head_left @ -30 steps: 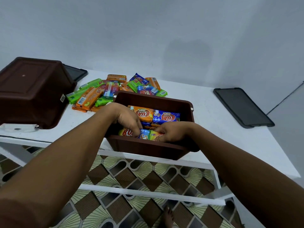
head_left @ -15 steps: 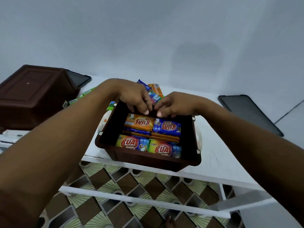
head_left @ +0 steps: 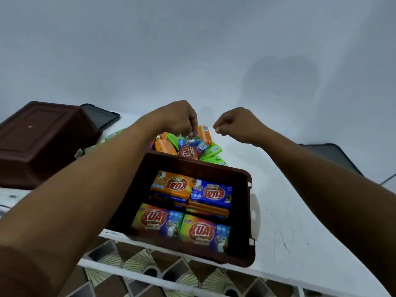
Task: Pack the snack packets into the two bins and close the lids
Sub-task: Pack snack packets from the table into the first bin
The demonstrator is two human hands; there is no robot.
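The brown bin [head_left: 192, 166] sat low in the middle with snack packets [head_left: 171, 185] inside. More lay in a pile [head_left: 188, 148] just above it. The left hand [head_left: 180, 120] curled onto the pile; I could not tell if it held one. The right hand [head_left: 235, 126] was a closed, empty fist nearby.

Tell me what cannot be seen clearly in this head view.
- Whether the left hand grips a packet: the hand itself hides its fingertips.
- Left part of the packet pile: behind the left forearm.
- Right lid: partly covered by the right forearm.
- Lower layers in the open bin: under the top packets.
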